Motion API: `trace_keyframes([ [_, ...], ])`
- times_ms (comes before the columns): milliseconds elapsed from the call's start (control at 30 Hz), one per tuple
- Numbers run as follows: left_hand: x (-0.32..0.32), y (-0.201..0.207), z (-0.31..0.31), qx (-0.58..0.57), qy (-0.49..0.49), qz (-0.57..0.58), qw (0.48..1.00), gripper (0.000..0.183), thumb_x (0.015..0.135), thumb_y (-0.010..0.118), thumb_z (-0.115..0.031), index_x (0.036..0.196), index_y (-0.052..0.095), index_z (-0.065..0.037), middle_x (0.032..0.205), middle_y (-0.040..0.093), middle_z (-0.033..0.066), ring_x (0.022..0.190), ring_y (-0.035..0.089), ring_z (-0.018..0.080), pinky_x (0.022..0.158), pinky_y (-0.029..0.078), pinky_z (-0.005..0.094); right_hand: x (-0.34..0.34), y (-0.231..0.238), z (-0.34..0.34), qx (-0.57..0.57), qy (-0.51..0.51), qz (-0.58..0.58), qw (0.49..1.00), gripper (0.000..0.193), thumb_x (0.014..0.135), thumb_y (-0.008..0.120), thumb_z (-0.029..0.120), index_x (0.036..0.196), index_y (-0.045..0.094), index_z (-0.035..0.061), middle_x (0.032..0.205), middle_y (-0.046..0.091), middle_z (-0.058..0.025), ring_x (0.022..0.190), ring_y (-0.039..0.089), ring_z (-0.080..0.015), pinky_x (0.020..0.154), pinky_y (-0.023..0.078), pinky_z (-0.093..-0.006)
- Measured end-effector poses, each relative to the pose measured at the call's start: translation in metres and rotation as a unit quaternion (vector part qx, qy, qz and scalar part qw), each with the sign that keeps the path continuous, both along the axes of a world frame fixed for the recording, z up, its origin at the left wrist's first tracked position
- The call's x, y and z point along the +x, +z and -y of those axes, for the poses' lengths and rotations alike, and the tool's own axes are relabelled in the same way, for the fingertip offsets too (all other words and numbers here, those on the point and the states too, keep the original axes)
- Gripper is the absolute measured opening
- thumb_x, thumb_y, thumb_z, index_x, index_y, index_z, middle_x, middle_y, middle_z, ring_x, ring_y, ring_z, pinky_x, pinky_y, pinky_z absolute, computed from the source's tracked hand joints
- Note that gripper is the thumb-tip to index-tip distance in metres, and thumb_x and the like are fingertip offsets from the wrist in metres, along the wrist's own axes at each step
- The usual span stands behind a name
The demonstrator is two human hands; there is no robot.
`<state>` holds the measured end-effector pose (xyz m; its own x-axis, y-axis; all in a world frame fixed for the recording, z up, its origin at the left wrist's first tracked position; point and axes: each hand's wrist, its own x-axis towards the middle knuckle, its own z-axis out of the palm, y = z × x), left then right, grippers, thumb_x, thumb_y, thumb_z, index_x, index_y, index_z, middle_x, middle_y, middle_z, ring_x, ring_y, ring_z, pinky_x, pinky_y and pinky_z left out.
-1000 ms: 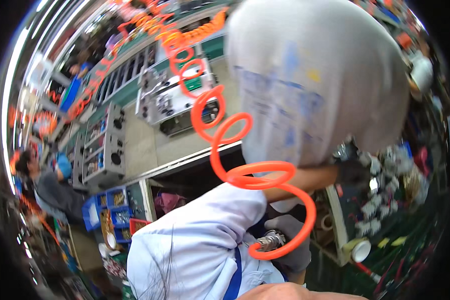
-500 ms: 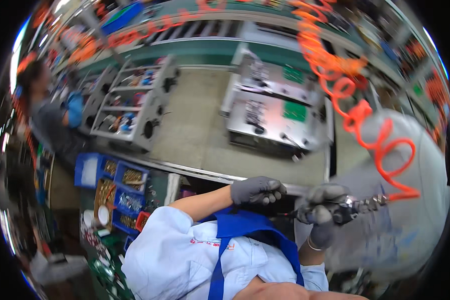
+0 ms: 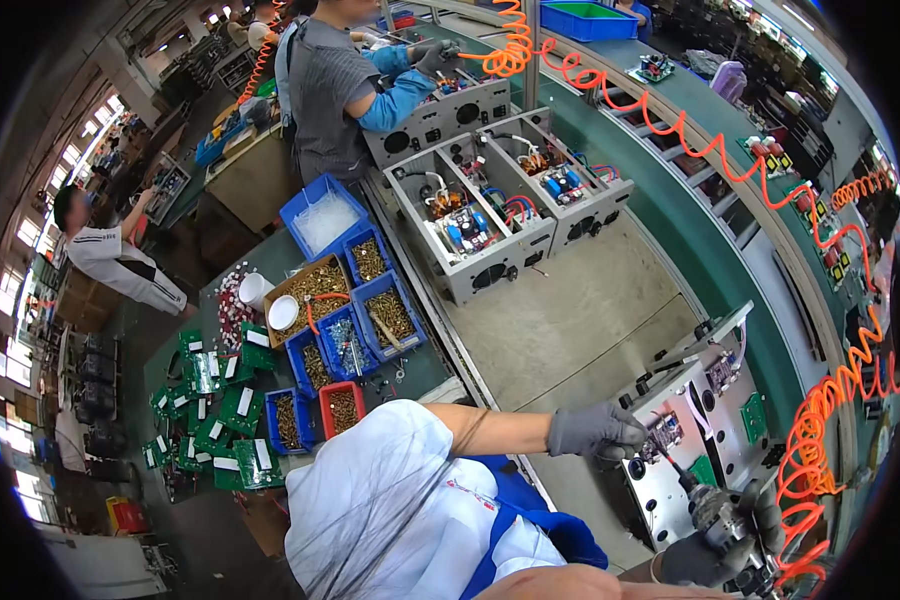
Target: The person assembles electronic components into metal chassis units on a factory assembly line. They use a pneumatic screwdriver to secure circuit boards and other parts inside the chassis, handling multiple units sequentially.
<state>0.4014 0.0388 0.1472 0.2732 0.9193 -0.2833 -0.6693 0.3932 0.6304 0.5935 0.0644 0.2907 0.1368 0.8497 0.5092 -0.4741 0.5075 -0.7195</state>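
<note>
My right hand (image 3: 708, 556), in a dark grey glove, is wrapped round an air screwdriver (image 3: 720, 512) at the lower right. Its thin bit slants up-left toward a small circuit board (image 3: 662, 432) on an open metal chassis panel (image 3: 660, 498). Whether the tip touches anything is too small to tell. Beside that board is my gloved left hand (image 3: 598, 432), its fingers bent together at the panel's edge; anything between them is hidden. A green circuit board (image 3: 705, 470) lies on the same panel, near the screwdriver. An orange coiled air hose (image 3: 808, 440) hangs at the right.
Several blue bins (image 3: 390, 312) of brass fasteners and a red bin (image 3: 342, 408) stand on the left bench, near a pile of green boards (image 3: 220, 425). Wired metal chassis (image 3: 470, 215) sit ahead on the line. A co-worker (image 3: 332, 95) works beyond them.
The view has swung left, bringing the bins and co-worker closer to the middle. Both hands have moved to the metal chassis, and the screwdriver in my right hand now points at its board.
</note>
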Motion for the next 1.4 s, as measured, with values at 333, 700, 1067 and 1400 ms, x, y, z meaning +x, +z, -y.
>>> trace_keyframes([
  [333,0.069,-0.002,-0.088,0.004,-0.049,0.021,0.999,0.027,0.092,0.059,-0.033,0.099,0.059,-0.007,0.077,0.053,-0.0033,0.064,0.048,0.0055,0.050,0.043,0.0188,0.071,0.023,-0.073,0.082,0.072,-0.054,0.993,0.020,0.079,0.060,0.015,0.090,0.044,0.0111,0.068,0.032,-0.0007,0.059,0.038,-0.0140,0.041,0.034,-0.0292],
  [700,0.142,0.010,-0.133,-0.127,-0.018,0.176,0.976,0.029,0.093,0.057,-0.029,0.102,0.055,-0.001,0.085,0.055,0.0037,0.068,0.054,0.0076,0.052,0.051,0.0142,0.139,0.009,-0.120,0.158,0.105,-0.026,0.981,0.038,0.077,0.056,0.006,0.115,0.053,0.0079,0.074,0.030,-0.0002,0.069,0.032,-0.0148,0.054,0.036,-0.0257],
  [1067,0.180,0.003,-0.189,-0.093,-0.063,0.164,0.980,0.033,0.092,0.060,-0.032,0.105,0.053,-0.003,0.083,0.049,-0.0011,0.067,0.048,0.0038,0.052,0.046,0.0130,0.180,-0.016,-0.168,0.145,0.051,-0.029,0.988,0.040,0.075,0.052,0.006,0.115,0.052,0.0080,0.073,0.032,-0.0020,0.069,0.035,-0.0169,0.053,0.039,-0.0268],
  [1400,0.212,-0.003,-0.266,-0.041,-0.048,-0.150,0.987,0.053,0.088,0.059,-0.049,0.104,0.059,0.002,0.077,0.046,-0.0007,0.061,0.041,0.0036,0.046,0.036,0.0163,0.193,-0.026,-0.218,0.091,-0.146,-0.011,0.985,0.036,0.076,0.051,0.008,0.112,0.053,0.0064,0.088,0.051,-0.0078,0.080,0.047,-0.0216,0.064,0.044,-0.0332],
])
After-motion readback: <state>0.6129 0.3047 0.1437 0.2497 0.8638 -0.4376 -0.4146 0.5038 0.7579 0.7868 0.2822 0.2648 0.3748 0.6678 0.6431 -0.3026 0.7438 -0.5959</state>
